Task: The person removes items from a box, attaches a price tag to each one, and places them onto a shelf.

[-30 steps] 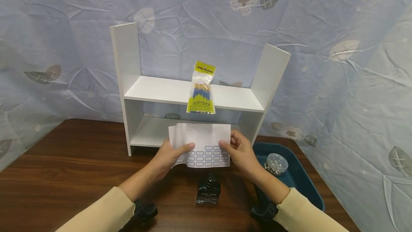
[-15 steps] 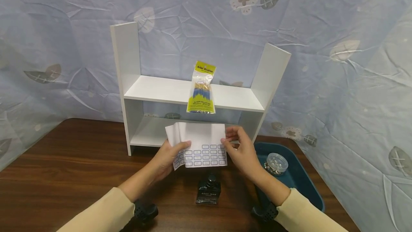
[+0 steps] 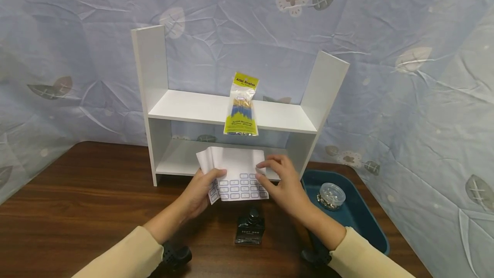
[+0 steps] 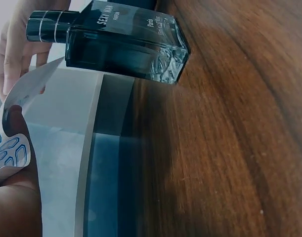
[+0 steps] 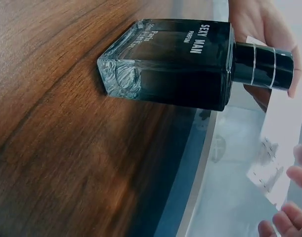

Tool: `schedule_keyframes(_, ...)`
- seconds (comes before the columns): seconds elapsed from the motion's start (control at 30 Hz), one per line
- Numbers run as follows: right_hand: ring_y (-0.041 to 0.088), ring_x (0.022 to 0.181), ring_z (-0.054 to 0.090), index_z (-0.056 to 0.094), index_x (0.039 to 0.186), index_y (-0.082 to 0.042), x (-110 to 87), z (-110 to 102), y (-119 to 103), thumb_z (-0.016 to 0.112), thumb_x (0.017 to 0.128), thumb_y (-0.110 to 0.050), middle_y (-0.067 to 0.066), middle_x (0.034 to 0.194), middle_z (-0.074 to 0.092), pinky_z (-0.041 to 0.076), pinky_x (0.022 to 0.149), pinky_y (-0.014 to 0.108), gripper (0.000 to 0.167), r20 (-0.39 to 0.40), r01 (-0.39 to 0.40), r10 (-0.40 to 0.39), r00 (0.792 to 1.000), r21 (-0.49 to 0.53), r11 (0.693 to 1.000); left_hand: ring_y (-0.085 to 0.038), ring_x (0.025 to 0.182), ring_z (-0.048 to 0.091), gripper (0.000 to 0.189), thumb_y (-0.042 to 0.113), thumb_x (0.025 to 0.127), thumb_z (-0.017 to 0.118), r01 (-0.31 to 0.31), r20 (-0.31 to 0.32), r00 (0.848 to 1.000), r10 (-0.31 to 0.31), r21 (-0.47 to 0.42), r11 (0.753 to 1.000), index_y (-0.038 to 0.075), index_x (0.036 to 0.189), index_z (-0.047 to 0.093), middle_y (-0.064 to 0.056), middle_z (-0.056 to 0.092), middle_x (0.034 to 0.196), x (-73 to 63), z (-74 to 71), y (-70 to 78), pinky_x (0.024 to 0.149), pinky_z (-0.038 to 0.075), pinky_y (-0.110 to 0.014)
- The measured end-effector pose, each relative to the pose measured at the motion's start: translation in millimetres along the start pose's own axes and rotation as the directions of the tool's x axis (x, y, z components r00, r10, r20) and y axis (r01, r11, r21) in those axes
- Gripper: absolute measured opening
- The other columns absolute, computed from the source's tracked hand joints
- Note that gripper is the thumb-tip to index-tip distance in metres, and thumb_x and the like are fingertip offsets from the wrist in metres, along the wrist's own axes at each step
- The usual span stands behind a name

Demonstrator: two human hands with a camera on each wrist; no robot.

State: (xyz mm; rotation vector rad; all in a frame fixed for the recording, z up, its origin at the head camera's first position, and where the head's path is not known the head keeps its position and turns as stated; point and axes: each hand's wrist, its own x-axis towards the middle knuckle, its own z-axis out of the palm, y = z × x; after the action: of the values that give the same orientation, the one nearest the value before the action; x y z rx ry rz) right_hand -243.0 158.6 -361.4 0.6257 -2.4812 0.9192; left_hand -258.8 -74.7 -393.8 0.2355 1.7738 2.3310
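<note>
Several sheets of sticker labels (image 3: 239,160), white with rows of blue-bordered boxes, are fanned out in front of the shelf in the head view. My left hand (image 3: 198,190) grips them at their left side, thumb on top. At the sheets' right edge is my right hand (image 3: 287,183), its thumb and index finger slightly parted over the front sheet; contact is hard to tell. In the right wrist view its fingertips (image 5: 299,177) appear beside the sheet. Below the labels, a dark perfume bottle (image 3: 250,228) stands upright on the wooden table (image 3: 96,222).
A white two-tier shelf (image 3: 193,106) stands behind the hands. On its upper board lies a pack of artist brushes (image 3: 242,108), overhanging the front edge. To the right, a blue tray (image 3: 362,222) holds a round clear tub (image 3: 332,195) of small bits.
The label sheets have shifted slightly left with my left hand. My right hand has let go of their right edge and moved left over the front sheet, its index finger lifting.
</note>
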Motion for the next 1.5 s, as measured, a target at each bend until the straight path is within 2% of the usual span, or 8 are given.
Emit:
schedule_keyframes(0.13,0.028,0.12,0.058,0.077,0.11,-0.011,-0.4,2.7,-4.9,0.081,0.092,-0.018,0.011,0.126,0.064,0.055,0.099,0.05,0.02,-0.01,0.04,-0.04,0.999,-0.04,0.998,-0.01,0.103,0.068,0.046,0.013,0.104,0.046,-0.021,0.015,1.0,0.022,-0.027,0.999,0.001,0.145,0.031,-0.005,0.059,0.118,-0.7,2.7,1.9,0.089,0.061,-0.027)
schedule_keyframes(0.27,0.022,0.112,0.065,0.077,0.113,-0.012,-1.7,4.7,-9.2,0.081,0.093,-0.021,0.005,0.119,0.067,0.061,0.093,0.043,0.022,0.007,0.031,-0.031,0.999,0.005,0.999,-0.01,0.104,0.067,0.045,0.011,0.103,0.045,-0.038,0.017,0.999,0.039,-0.057,0.998,0.002,0.144,0.031,-0.004,0.058,0.118,-2.5,5.7,3.7,0.09,0.061,-0.027)
schedule_keyframes(0.5,0.018,0.099,0.069,0.074,0.115,-0.009,-2.6,5.8,-13.7,0.077,0.096,-0.017,0.005,0.109,0.072,0.064,0.087,0.034,0.021,0.013,0.054,-0.055,0.998,0.074,0.996,-0.012,0.11,0.066,0.046,0.009,0.101,0.042,-0.05,0.038,0.998,0.054,-0.105,0.993,-0.001,0.145,0.032,-0.007,0.057,0.123,-4.8,10.2,4.8,0.095,0.06,-0.03)
schedule_keyframes(0.7,0.015,0.096,0.07,0.074,0.112,-0.008,-2.6,5.9,-20.1,0.075,0.097,-0.013,0.004,0.106,0.074,0.063,0.083,0.027,0.016,0.022,0.01,-0.013,1.0,0.146,0.989,-0.013,0.112,0.066,0.048,0.01,0.101,0.041,-0.051,0.047,0.997,0.057,-0.129,0.99,-0.002,0.146,0.031,-0.008,0.057,0.126,-6.9,12.8,4.6,0.097,0.06,-0.031)
schedule_keyframes(0.83,0.016,0.095,0.071,0.074,0.109,-0.008,-2.8,5.9,-22.6,0.075,0.097,-0.012,0.005,0.105,0.075,0.063,0.082,0.028,0.013,0.018,-0.019,0.016,1.0,0.16,0.987,-0.014,0.112,0.067,0.047,0.01,0.1,0.041,-0.05,0.048,0.997,0.057,-0.139,0.989,-0.002,0.146,0.032,-0.009,0.058,0.126,-7.1,14.7,4.5,0.098,0.061,-0.032)
schedule_keyframes(1.03,0.018,0.093,0.074,0.073,0.106,-0.009,-2.8,6.5,-23.2,0.075,0.096,-0.012,0.006,0.102,0.077,0.063,0.077,0.03,0.01,0.004,-0.042,0.042,0.999,0.166,0.985,-0.014,0.112,0.066,0.046,0.01,0.101,0.043,-0.053,0.028,0.998,0.056,-0.113,0.992,0.0,0.145,0.033,-0.009,0.057,0.127,-7.6,16.9,2.7,0.097,0.06,-0.031)
schedule_keyframes(1.27,0.018,0.09,0.074,0.073,0.1,-0.006,-1.9,6.8,-17.0,0.075,0.097,-0.012,0.006,0.098,0.076,0.063,0.073,0.029,0.007,-0.03,-0.027,0.031,0.999,0.121,0.992,-0.01,0.106,0.067,0.046,0.011,0.104,0.051,-0.043,0.012,0.999,0.044,-0.07,0.997,0.002,0.145,0.033,-0.005,0.058,0.122,-7.9,17.4,0.3,0.092,0.061,-0.026)
schedule_keyframes(1.5,0.016,0.093,0.071,0.074,0.099,-0.008,-2.0,3.8,-14.9,0.075,0.097,-0.013,0.003,0.099,0.073,0.062,0.075,0.025,0.006,-0.041,-0.038,0.041,0.998,0.07,0.997,-0.012,0.105,0.065,0.047,0.013,0.104,0.061,-0.049,-0.051,0.997,0.049,0.001,0.999,0.001,0.144,0.039,-0.008,0.059,0.122,-6.0,17.1,-3.6,0.092,0.059,-0.027)
